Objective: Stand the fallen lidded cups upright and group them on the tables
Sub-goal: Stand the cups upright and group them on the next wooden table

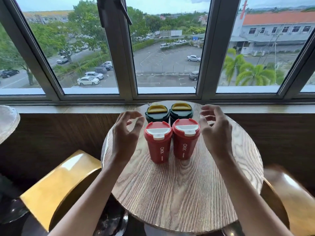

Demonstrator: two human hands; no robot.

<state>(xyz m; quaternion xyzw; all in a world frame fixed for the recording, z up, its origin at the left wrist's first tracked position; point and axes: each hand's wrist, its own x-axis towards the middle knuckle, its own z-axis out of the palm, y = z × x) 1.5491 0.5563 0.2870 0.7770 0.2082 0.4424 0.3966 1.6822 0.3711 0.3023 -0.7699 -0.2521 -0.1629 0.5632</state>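
Several lidded cups stand upright in a tight square on the round wooden table (187, 193). Two red cups with white lid flaps are in front, the left red cup (158, 143) and the right red cup (185, 140). Behind them stand two dark green cups with yellow lid flaps, the left green cup (157, 113) and the right green cup (181, 111). My left hand (125, 133) hovers just left of the group, fingers spread, touching nothing. My right hand (215, 130) hovers just right of it, fingers also apart and empty.
A yellow chair (56, 188) sits at the table's left and another yellow chair (296, 198) at its right. A second round table's edge (6, 121) shows at far left. A window sill (85, 109) and large windows run behind the table.
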